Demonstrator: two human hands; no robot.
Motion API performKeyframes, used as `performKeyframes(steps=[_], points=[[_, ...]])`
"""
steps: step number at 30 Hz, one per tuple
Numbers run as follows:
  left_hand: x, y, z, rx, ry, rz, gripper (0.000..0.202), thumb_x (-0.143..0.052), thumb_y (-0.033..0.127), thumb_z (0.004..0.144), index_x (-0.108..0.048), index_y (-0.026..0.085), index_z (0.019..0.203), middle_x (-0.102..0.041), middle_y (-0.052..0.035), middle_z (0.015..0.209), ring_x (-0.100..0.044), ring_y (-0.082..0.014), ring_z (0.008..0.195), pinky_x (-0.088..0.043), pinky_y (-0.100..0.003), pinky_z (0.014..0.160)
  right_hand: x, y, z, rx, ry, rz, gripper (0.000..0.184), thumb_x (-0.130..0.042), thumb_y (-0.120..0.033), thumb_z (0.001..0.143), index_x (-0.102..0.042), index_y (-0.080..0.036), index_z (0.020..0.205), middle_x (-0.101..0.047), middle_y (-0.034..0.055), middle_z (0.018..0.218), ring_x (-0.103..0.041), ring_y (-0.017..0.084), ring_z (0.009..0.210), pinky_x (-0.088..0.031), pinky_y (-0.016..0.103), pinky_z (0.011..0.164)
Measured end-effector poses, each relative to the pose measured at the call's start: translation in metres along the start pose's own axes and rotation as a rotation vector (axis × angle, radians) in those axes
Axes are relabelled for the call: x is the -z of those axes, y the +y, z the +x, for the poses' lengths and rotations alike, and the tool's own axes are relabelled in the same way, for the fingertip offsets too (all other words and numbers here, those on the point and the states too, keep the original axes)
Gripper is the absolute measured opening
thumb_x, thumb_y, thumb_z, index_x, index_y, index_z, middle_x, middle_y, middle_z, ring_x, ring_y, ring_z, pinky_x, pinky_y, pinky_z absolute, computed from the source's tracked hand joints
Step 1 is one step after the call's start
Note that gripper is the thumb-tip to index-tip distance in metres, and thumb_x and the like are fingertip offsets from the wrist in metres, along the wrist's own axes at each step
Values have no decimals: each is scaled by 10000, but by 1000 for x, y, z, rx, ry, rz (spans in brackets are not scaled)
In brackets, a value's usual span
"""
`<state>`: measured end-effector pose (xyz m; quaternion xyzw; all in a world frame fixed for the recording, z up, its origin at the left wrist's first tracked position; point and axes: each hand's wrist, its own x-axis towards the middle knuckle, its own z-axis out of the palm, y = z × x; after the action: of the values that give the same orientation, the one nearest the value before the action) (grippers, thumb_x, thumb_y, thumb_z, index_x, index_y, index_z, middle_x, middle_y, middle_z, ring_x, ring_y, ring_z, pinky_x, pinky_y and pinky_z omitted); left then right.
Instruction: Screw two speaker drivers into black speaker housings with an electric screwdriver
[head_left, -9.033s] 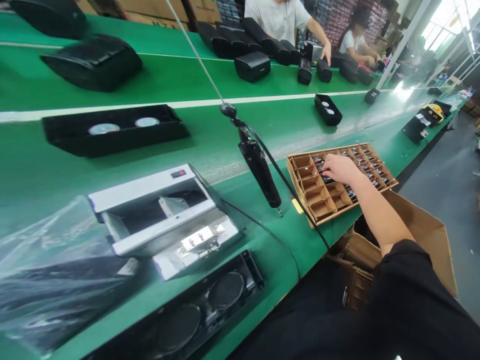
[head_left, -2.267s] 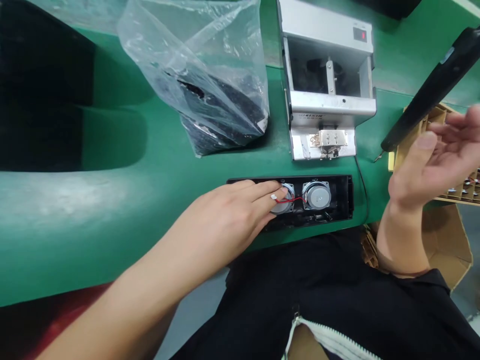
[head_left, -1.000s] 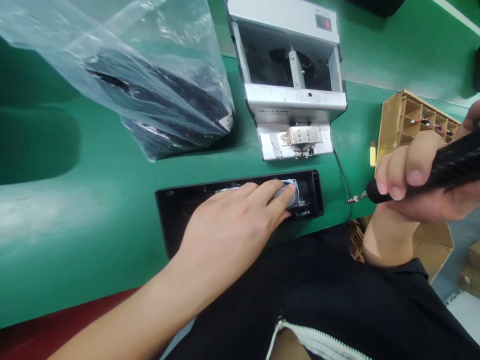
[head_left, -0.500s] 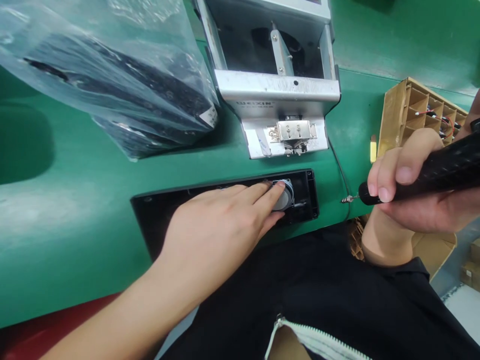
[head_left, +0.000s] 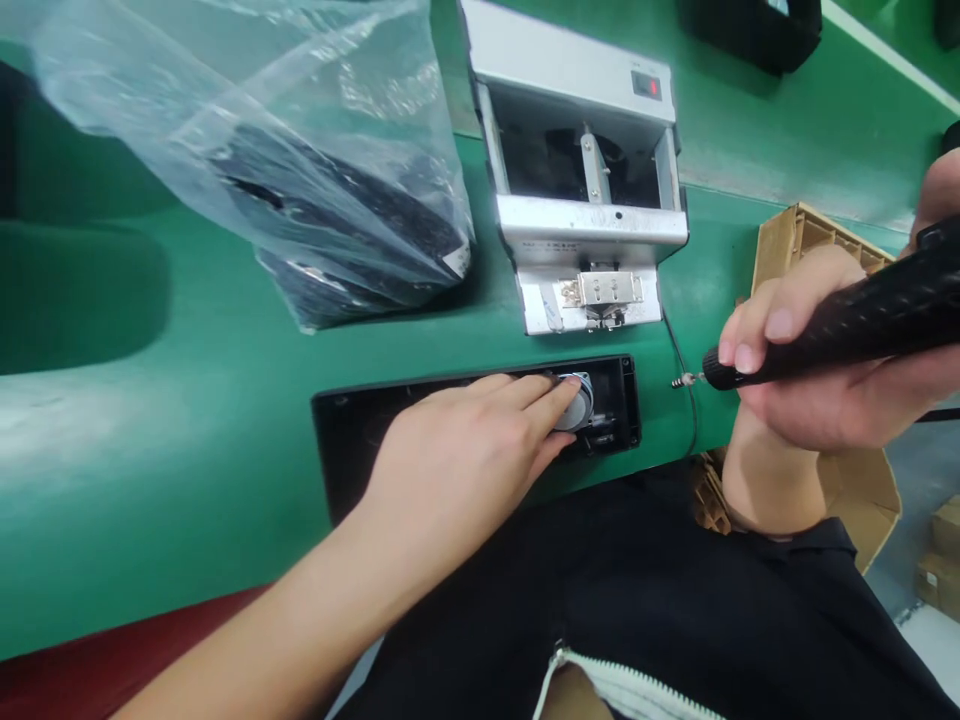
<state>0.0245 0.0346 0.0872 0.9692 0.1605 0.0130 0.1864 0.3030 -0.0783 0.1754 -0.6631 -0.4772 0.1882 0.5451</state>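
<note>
Fingers of the left hand (head_left: 450, 460) lie flat and spread, not gripping. Their tips (head_left: 544, 392) press on the near side of a round speaker (head_left: 576, 402), which sits at the right end of a long black panel (head_left: 352, 455). The panel lies under the palm and runs across the view, left to right, along the near edge of the green bench (head_left: 150, 480).

Fingers of the right hand (head_left: 814, 390) are clenched round the black grip of an electric screwdriver (head_left: 862, 320). Its shaft lies nearly level and points left, towards the speaker. Its bit (head_left: 684, 381) stops just beyond the panel's right end, apart from it, so the speaker lies a little left of the bit. The right hand is the nearer to that end of the panel, yet it does not touch the panel. A screw may sit on the bit; it is too small to tell.

Past the left fingertips, a screw feeder (head_left: 585, 215) stands on the bench. Left of it is a clear bag (head_left: 337, 190) of black parts. Beyond the right fingers is a cardboard tray (head_left: 787, 250), and below them a cardboard box (head_left: 862, 490).
</note>
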Motion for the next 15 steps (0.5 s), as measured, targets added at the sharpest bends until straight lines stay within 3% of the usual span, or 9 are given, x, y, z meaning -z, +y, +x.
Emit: performKeyframes(steps=[3, 6, 8, 11, 15], points=[[-3, 4, 0, 16, 22, 8, 402, -771, 282, 1158, -890, 177, 1528, -944, -172, 1368, -913, -395, 1058, -699, -505, 773, -19, 9, 18, 157, 126, -29, 1101, -191, -1172, 921, -232, -651, 1890, -575, -36, 692, -495, 248, 418, -483, 421, 388], [-6, 4, 0, 19, 58, 6, 385, -784, 279, 1147, -904, 183, 1500, -950, -175, 1335, -915, -385, 1045, -691, -485, 775, -29, 20, 32, 134, 93, -108, 1211, -65, -1174, 873, 63, -612, 1938, -612, -23, 737, -499, 258, 422, -501, 450, 413], [-8, 2, 0, 13, 62, -1, 384, -781, 287, 1146, -906, 188, 1496, -950, -172, 1334, -917, -378, 1060, -690, -470, 781, -32, 24, 37, 130, 80, -133, 1239, -24, -1169, 851, 186, -590, 1926, -639, -7, 779, -517, 264, 439, -511, 462, 441], [-9, -4, 2, -4, 43, -28, 397, -778, 321, 1143, -904, 194, 1498, -949, -164, 1342, -918, -378, 1083, -678, -461, 757, -34, 26, 40, 139, 65, -87, 1244, -50, -1179, 847, 196, -597, 1919, -628, -12, 783, -513, 269, 452, -517, 469, 460], [-11, -7, 4, -3, 48, -59, 394, -788, 305, 1116, -912, 188, 1471, -949, -160, 1261, -909, -374, 1023, -625, -457, 691, -40, 25, 41, 180, 86, 44, 1181, -176, -1179, 898, 24, -606, 1912, -594, -45, 749, -447, 246, 433, -500, 449, 432]])
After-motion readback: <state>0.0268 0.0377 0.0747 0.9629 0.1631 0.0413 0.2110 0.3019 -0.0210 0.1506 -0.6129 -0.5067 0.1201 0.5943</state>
